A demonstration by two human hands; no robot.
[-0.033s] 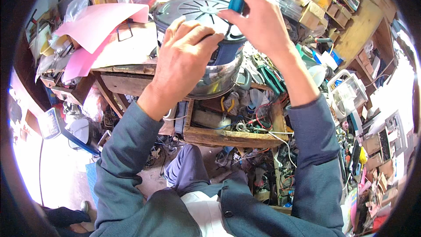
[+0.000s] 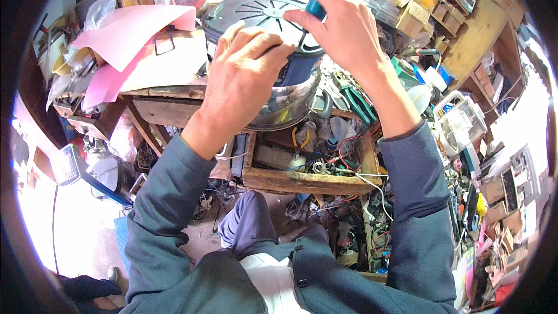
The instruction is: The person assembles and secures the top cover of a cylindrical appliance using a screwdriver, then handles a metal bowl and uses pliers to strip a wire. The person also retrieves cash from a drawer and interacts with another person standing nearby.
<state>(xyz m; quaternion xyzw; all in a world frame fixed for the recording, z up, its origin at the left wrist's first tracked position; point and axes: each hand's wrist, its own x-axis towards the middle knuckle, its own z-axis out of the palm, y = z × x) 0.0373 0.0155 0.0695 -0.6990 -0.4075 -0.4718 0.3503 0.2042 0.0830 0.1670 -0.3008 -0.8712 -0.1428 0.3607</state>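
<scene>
Meanwhile, my left hand (image 2: 241, 75) lay flat over the near side of the round metal appliance (image 2: 279, 58), fingers spread and curled down onto its rim, pressing against it rather than closing around anything. That appliance stood upside down on the cluttered wooden counter (image 2: 168, 107), its grey vented base (image 2: 256, 9) facing up and its shiny steel body (image 2: 285, 107) bulging out below a dark blue band.

My right hand (image 2: 343, 29) was raised over the far side of the base, thumb and fingers pinched shut on the teal handle of a screwdriver (image 2: 315, 7). Its thin shaft ran down toward the base, though my fingers hid the tip, so I could not tell where it met the metal.

Just left of the appliance lay pink paper sheets (image 2: 125, 35) and a pale folder. Below the counter's edge sat a wooden tray (image 2: 308, 181) full of wires, small parts and yellow-handled pliers (image 2: 301, 137). Green-handled pliers (image 2: 354, 97) lay to the right of the appliance, near my right wrist. Both my sleeves were dark grey-blue.
</scene>
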